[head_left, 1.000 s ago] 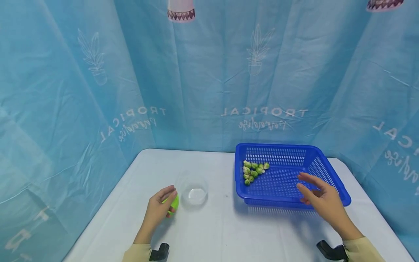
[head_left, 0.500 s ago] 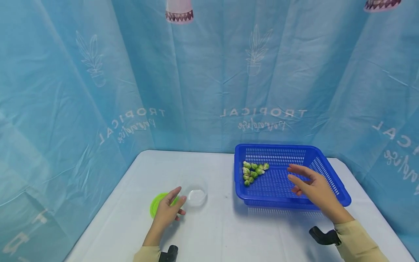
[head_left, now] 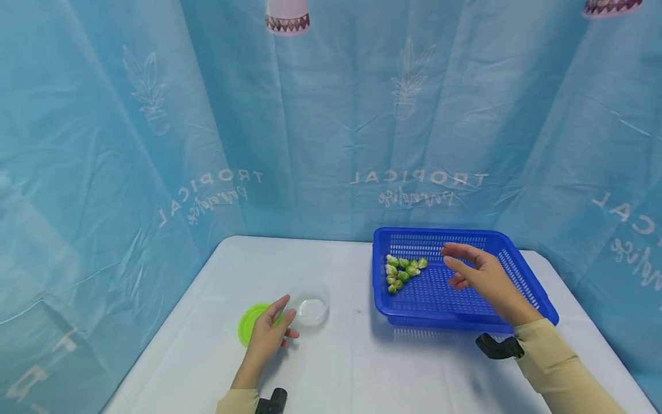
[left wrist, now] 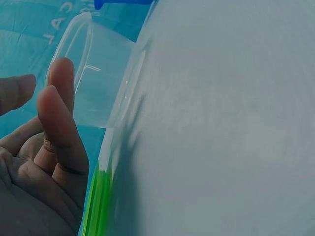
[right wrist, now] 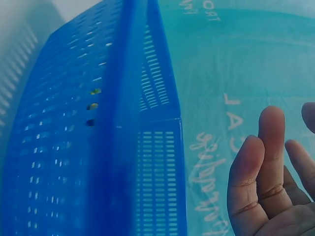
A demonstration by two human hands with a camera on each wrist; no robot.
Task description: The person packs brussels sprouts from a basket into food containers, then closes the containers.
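My left hand (head_left: 266, 334) is beside a clear plastic tub (head_left: 312, 310), its fingers loosely bent and holding nothing. A round green lid (head_left: 248, 323) lies on the table just left of that hand, partly covered by it. In the left wrist view the fingertips overlap the side of the tub (left wrist: 101, 73), and the lid (left wrist: 97, 206) shows edge-on below. Over the blue basket (head_left: 439, 322) hovers my right hand (head_left: 478, 277), fingers relaxed and nothing in them. Several Brussels sprouts (head_left: 402, 271) sit in the basket's left part, to the left of the right hand.
A white table (head_left: 357, 368) carries everything. Blue printed curtains (head_left: 320, 115) hang close behind and along both sides. The basket's raised wall (right wrist: 110, 147) stands near my right hand in the right wrist view.
My left hand has let go of the green lid, which now lies flat on the table, and shifted right toward the tub. My right hand has moved left and forward over the basket.
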